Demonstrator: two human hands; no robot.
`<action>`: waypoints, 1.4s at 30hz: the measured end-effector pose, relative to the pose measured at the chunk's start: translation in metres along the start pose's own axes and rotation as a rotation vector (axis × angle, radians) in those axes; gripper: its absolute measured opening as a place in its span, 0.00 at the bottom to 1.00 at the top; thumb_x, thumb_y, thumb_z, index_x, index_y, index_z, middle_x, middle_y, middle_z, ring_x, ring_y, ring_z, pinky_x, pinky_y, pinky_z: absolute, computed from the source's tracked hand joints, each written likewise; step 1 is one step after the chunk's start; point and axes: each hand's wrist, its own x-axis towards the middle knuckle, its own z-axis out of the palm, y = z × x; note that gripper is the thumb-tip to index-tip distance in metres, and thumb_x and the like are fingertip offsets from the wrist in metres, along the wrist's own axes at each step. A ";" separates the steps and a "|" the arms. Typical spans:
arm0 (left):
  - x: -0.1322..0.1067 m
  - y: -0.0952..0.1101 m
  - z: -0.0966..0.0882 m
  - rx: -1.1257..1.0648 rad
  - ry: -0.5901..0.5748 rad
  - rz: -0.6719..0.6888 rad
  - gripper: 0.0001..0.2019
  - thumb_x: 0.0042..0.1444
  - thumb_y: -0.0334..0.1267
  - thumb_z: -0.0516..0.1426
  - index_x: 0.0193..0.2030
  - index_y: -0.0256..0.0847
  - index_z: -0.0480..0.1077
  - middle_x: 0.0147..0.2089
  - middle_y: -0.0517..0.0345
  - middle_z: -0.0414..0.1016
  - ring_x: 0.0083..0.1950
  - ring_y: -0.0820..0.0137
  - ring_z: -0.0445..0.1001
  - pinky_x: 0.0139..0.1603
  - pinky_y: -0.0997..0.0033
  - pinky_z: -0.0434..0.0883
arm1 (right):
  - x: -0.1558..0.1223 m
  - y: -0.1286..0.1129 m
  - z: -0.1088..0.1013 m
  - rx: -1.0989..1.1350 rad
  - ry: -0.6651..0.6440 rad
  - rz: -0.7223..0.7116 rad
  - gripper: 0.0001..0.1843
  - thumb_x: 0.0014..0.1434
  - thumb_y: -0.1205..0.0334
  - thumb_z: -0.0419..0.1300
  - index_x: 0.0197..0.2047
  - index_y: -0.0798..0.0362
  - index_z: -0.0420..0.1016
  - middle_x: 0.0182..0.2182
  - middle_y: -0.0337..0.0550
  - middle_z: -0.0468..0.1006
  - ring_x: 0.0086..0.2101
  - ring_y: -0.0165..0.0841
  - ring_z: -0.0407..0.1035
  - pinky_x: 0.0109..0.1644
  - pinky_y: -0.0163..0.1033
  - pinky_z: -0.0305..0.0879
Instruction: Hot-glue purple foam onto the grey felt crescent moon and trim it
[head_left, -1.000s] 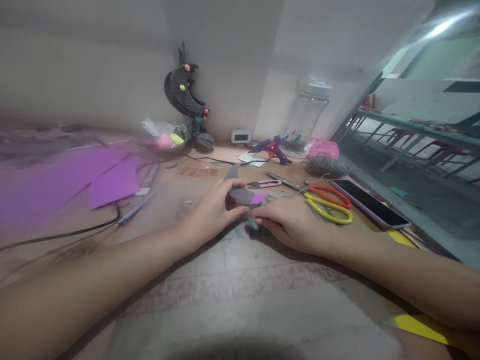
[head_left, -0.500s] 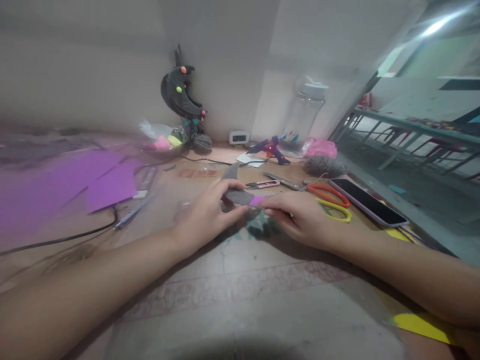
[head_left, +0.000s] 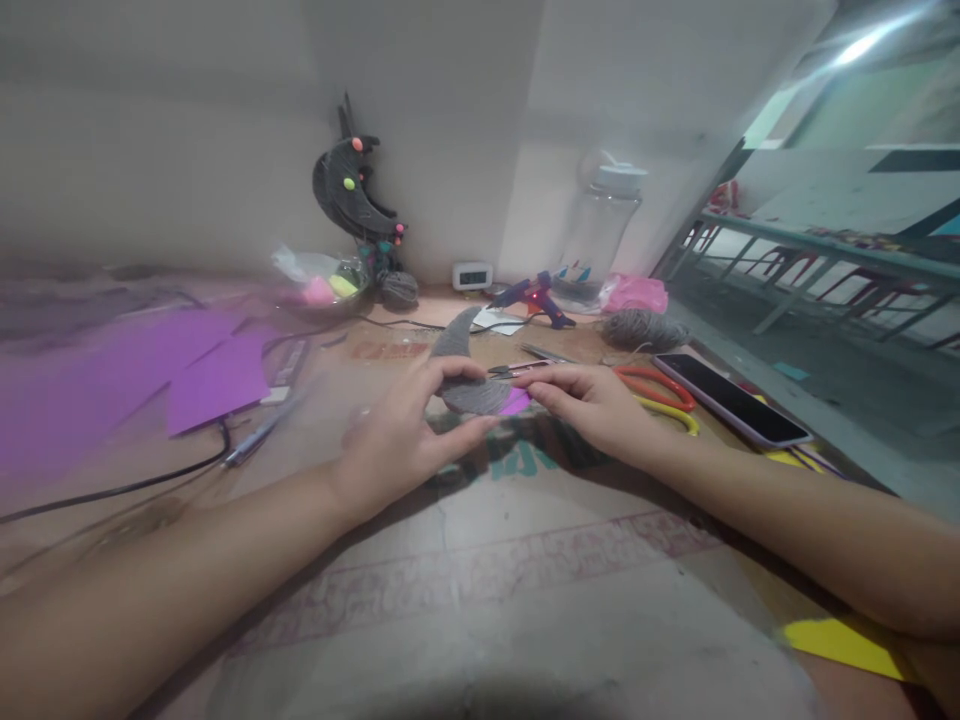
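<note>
My left hand (head_left: 405,420) curls its thumb and fingers around a crescent-shaped piece wound in grey yarn (head_left: 475,396), held just above the table. One pointed, yarn-covered end (head_left: 454,335) rises behind the fingers. Bare purple card (head_left: 515,402) shows at the other end. At that purple end, my right hand (head_left: 592,400) pinches thumb and forefinger together; any strand between them is too fine to see. Small pink-handled snips (head_left: 534,368) lie just beyond the right fingertips. Scissors with orange and yellow handles (head_left: 656,388) lie partly hidden behind the right hand.
Purple sheets (head_left: 217,370), a pen (head_left: 259,437) and a black cable (head_left: 150,487) lie left. Along the wall stand a pinned dark crescent (head_left: 337,190), a small clock (head_left: 472,276), a glue gun (head_left: 536,298) and a bottle (head_left: 604,225). Grey yarn (head_left: 643,330) and a phone (head_left: 731,398) lie right.
My right fingers have shifted slightly up and away at the purple end, and the right hand is turned differently. The crescent is tilted, showing more of its grey yarn face and upper point.
</note>
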 end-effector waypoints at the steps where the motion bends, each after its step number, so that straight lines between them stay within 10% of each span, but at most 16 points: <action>1: 0.000 0.000 0.000 -0.003 -0.022 0.000 0.23 0.55 0.50 0.63 0.55 0.45 0.68 0.52 0.52 0.73 0.54 0.61 0.72 0.56 0.65 0.67 | 0.001 0.000 0.000 0.014 -0.016 0.003 0.14 0.64 0.54 0.57 0.41 0.52 0.82 0.40 0.43 0.84 0.41 0.36 0.76 0.45 0.40 0.70; 5: 0.001 -0.003 -0.001 -0.079 -0.113 -0.014 0.32 0.50 0.52 0.66 0.60 0.46 0.65 0.57 0.51 0.71 0.55 0.60 0.71 0.56 0.64 0.67 | 0.002 0.001 0.001 -0.034 -0.026 -0.003 0.13 0.63 0.55 0.57 0.37 0.53 0.80 0.34 0.42 0.82 0.35 0.34 0.75 0.41 0.38 0.68; 10: 0.005 -0.005 0.000 -0.239 0.000 -0.123 0.17 0.68 0.47 0.48 0.49 0.43 0.74 0.49 0.53 0.77 0.52 0.63 0.73 0.55 0.65 0.67 | -0.001 -0.005 0.004 -0.042 -0.056 -0.024 0.12 0.64 0.57 0.56 0.34 0.52 0.78 0.30 0.39 0.79 0.32 0.32 0.72 0.36 0.36 0.65; 16: 0.013 -0.001 -0.001 -0.326 0.038 -0.277 0.15 0.64 0.46 0.53 0.44 0.41 0.78 0.46 0.54 0.80 0.49 0.64 0.75 0.51 0.67 0.70 | -0.001 -0.010 0.008 -0.041 -0.096 0.076 0.12 0.65 0.57 0.55 0.35 0.52 0.76 0.22 0.35 0.72 0.26 0.30 0.67 0.33 0.35 0.61; 23: 0.018 -0.011 0.006 -0.594 -0.010 -0.441 0.29 0.57 0.45 0.62 0.64 0.39 0.63 0.43 0.52 0.80 0.37 0.69 0.76 0.34 0.73 0.70 | 0.001 -0.004 0.009 -0.069 0.032 0.077 0.14 0.64 0.54 0.55 0.35 0.54 0.76 0.26 0.38 0.73 0.27 0.29 0.64 0.33 0.35 0.59; 30: 0.017 -0.013 0.010 -0.691 -0.017 -0.397 0.32 0.57 0.37 0.61 0.66 0.43 0.54 0.41 0.58 0.78 0.37 0.72 0.77 0.35 0.75 0.72 | -0.001 -0.005 0.012 -0.064 -0.006 0.070 0.14 0.64 0.54 0.54 0.36 0.54 0.76 0.25 0.37 0.73 0.25 0.29 0.64 0.32 0.35 0.59; 35: 0.013 -0.010 0.009 -0.580 -0.081 -0.322 0.11 0.61 0.41 0.58 0.48 0.42 0.66 0.39 0.60 0.73 0.34 0.74 0.75 0.37 0.73 0.73 | -0.001 -0.006 0.011 -0.038 -0.016 0.103 0.14 0.64 0.53 0.54 0.35 0.53 0.75 0.23 0.37 0.72 0.24 0.30 0.65 0.31 0.36 0.60; 42: 0.006 -0.004 0.009 -0.404 -0.187 -0.229 0.15 0.56 0.40 0.62 0.49 0.44 0.68 0.52 0.54 0.73 0.47 0.67 0.76 0.44 0.65 0.76 | 0.001 0.001 0.010 0.005 -0.003 0.140 0.17 0.63 0.49 0.55 0.36 0.53 0.75 0.29 0.39 0.74 0.29 0.31 0.66 0.35 0.37 0.61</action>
